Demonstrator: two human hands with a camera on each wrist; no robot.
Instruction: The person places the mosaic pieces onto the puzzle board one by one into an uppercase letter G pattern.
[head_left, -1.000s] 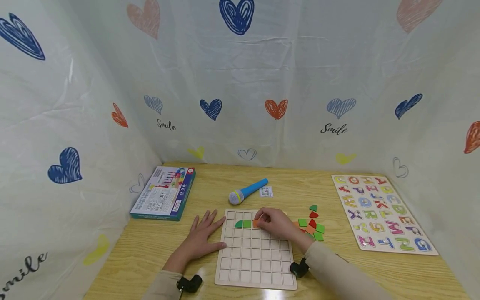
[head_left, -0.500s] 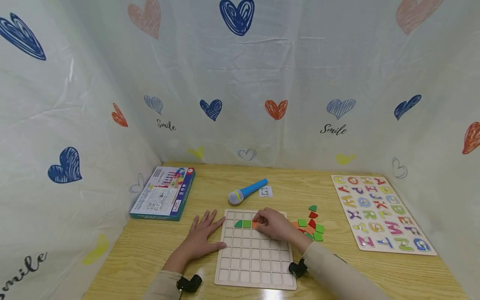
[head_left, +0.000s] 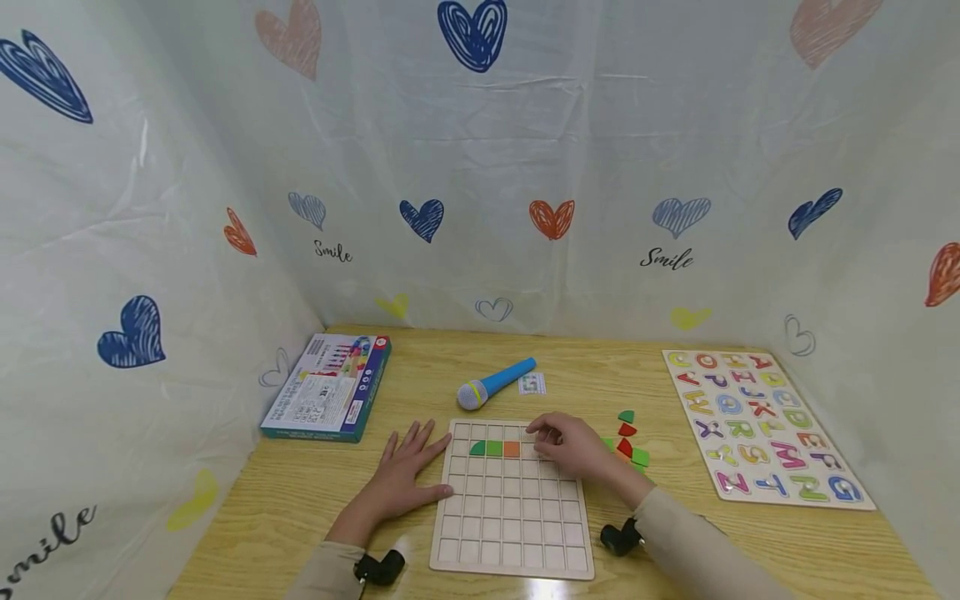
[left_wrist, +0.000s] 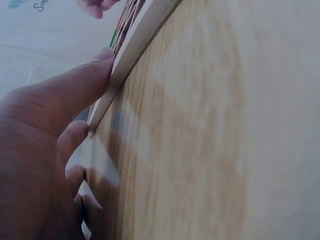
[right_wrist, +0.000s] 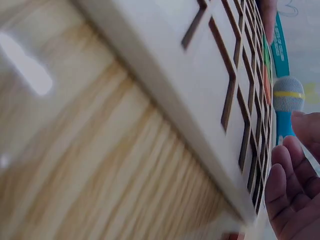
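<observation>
A wooden grid board point(head_left: 510, 510) lies on the table. Along its second row from the back sit a dark green quarter-round tile point(head_left: 477, 448), a light green square tile point(head_left: 494, 448) and an orange square tile point(head_left: 512, 449). My left hand point(head_left: 401, 479) rests with spread fingers on the table, its thumb and index fingertip against the board's left edge, as the left wrist view shows. Above the board's back right part is my right hand point(head_left: 576, 446), its fingers loosely bent. In the right wrist view nothing shows between the right fingertips point(right_wrist: 279, 175).
Several loose tiles, such as a red one point(head_left: 627, 430) and a green one point(head_left: 640, 457), lie right of the board. A blue toy microphone point(head_left: 504, 381) and a small printed card point(head_left: 532, 383) lie behind it. A box point(head_left: 322, 392) stands left, an alphabet puzzle point(head_left: 759, 442) right.
My right hand has let go of the orange square tile, now lying in its cell beside the light green one, and has moved to the right. The left hand has stayed put.
</observation>
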